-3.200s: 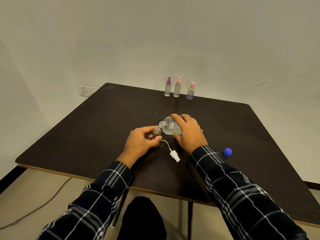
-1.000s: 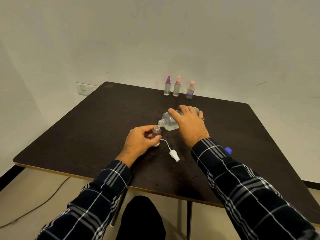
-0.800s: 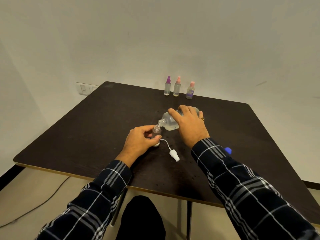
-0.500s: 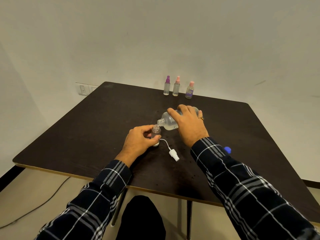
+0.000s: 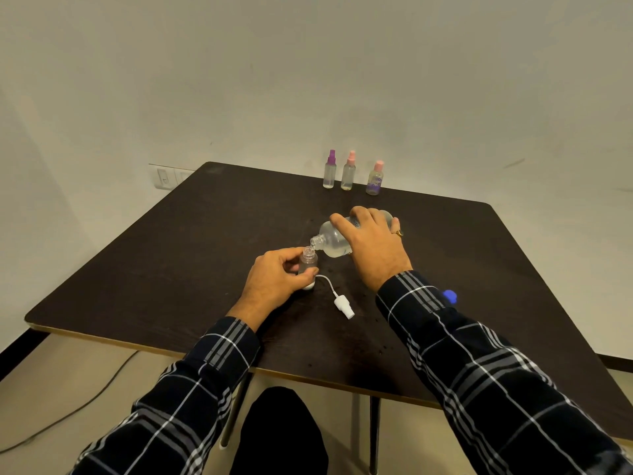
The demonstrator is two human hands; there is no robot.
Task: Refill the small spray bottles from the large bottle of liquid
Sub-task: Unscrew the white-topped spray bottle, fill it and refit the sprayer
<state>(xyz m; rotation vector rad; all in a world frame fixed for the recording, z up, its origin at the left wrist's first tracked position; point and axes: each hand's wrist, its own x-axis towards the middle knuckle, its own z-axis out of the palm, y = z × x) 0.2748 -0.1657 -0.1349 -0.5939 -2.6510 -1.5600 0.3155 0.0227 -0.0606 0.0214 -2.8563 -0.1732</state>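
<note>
Clear plastic large bottle (image 5: 333, 240) is tipped near-horizontal, long axis right-to-left, neck angled down at the open mouth of the small bottle (image 5: 307, 261). Mouths touching or just apart, can't tell. The right hand (image 5: 373, 248) grips the large bottle from above, fingers curled round its body. The left hand (image 5: 274, 279) pinches the small bottle upright on the table (image 5: 191, 241), thumb and fingers closed on it. The spray head (image 5: 343, 305) lies just beside, on the near side. Three capped spray bottles (image 5: 348, 173) stand at the far edge. My read: tip back before overflow.
</note>
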